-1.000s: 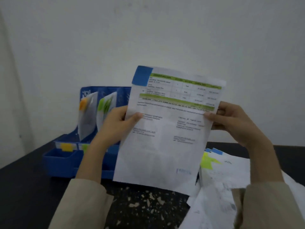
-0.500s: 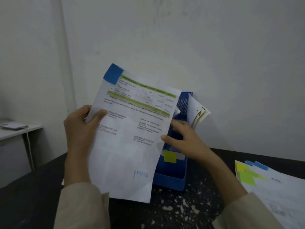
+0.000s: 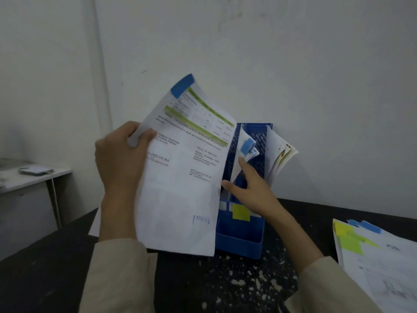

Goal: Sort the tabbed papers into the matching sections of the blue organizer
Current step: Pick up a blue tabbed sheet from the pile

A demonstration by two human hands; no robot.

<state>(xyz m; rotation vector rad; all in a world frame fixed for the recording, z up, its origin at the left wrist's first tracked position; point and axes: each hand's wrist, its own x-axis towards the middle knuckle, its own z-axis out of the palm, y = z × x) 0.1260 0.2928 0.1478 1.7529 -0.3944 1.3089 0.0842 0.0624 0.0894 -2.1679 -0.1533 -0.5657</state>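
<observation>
**Blue-tabbed sheet held beside the organizer**

While the left hand [image 3: 121, 154] gripped a blue-tabbed paper [image 3: 182, 177] by its left edge, thumb clamped over the front, the sheet stood tilted in front of the blue organizer [image 3: 241, 236] on the dark bench [image 3: 225, 285]. The right hand [image 3: 250, 188] reached into the organizer with fingers extended and apart, index fingertip touching the filed blue-tabbed sheets [image 3: 247, 150]. More filed papers [image 3: 279, 159] leaned in the section to the right. A stack of tabbed papers [image 3: 379, 263] lay on the bench at right, well apart.
</observation>
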